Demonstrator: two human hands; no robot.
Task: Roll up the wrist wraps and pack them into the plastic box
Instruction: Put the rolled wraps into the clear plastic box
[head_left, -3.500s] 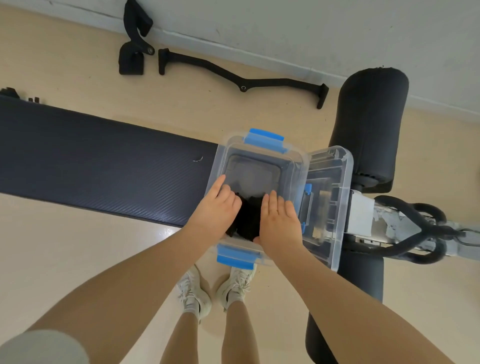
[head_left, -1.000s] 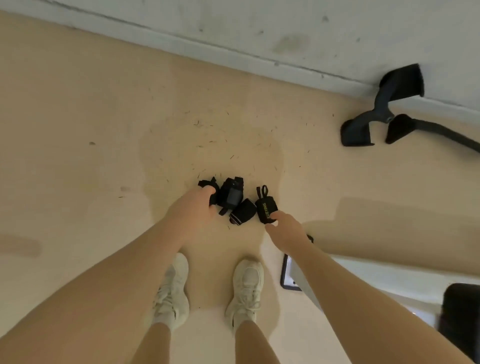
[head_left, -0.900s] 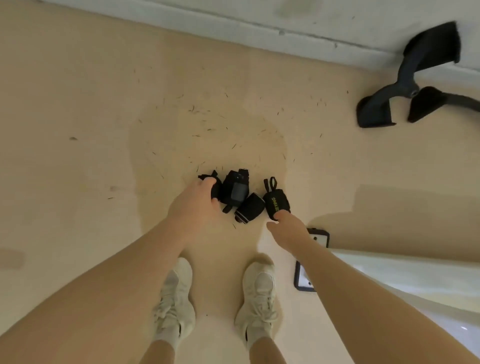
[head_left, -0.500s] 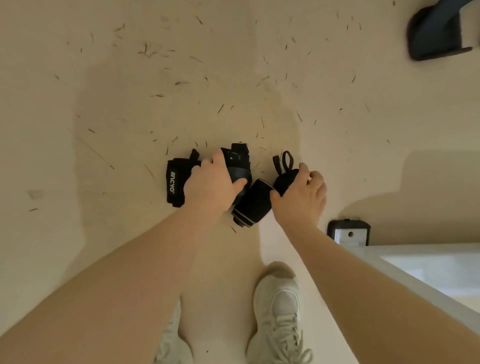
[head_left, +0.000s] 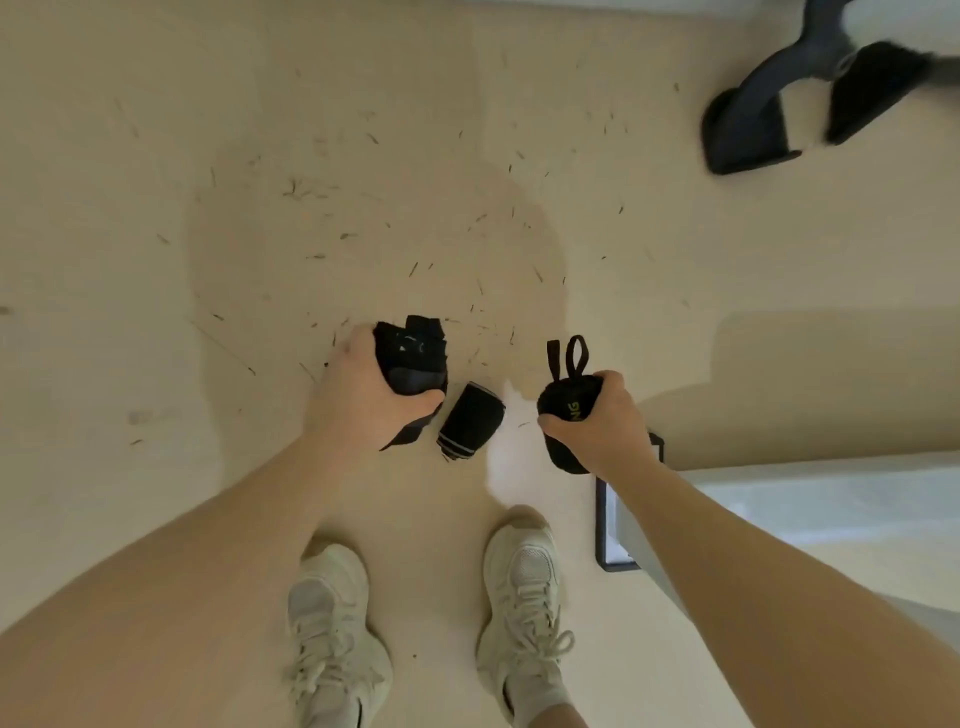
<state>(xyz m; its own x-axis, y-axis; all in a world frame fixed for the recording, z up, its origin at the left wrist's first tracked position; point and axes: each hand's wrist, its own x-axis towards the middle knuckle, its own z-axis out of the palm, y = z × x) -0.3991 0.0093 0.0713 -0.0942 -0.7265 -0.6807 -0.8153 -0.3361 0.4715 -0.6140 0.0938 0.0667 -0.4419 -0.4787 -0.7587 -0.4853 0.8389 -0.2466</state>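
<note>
Head view, looking down past both forearms to the floor (head_left: 156, 156). The left hand (head_left: 363, 400) is reaching down from the lower left, its fingers and thumb curling round a bundle of black wrist wraps (head_left: 413, 358); the thumb is pressing across the bundle's lower end, and the bulk of the fabric is sticking out beyond the knuckles, away from the person. A flat black tail of the same bundle is trailing out below the palm. The right hand (head_left: 602, 426) is coming in from the lower right, fingers closing over a rolled black wrap (head_left: 563, 410), which is sitting in the palm with its round end facing the left hand. A thin black thumb loop (head_left: 571, 356) is standing up from this roll, just beyond the fingertips. Yellow-green letters are showing on the roll's side; only "NG" is readable, the rest being hidden under the fingers. Between the two hands, just beside the left thumb and apart from the right hand, a third rolled wrap (head_left: 470, 426) is lying on the floor, black with pale stripes at its near end; neither hand is touching it. Small dark specks are lying scattered over the floor beyond both hands. Nearer the person than the hands, two pale laced shoes (head_left: 522, 597) are standing side by side. Far beyond the right hand, a dark cable handle (head_left: 748, 124) is lying blurred.
</note>
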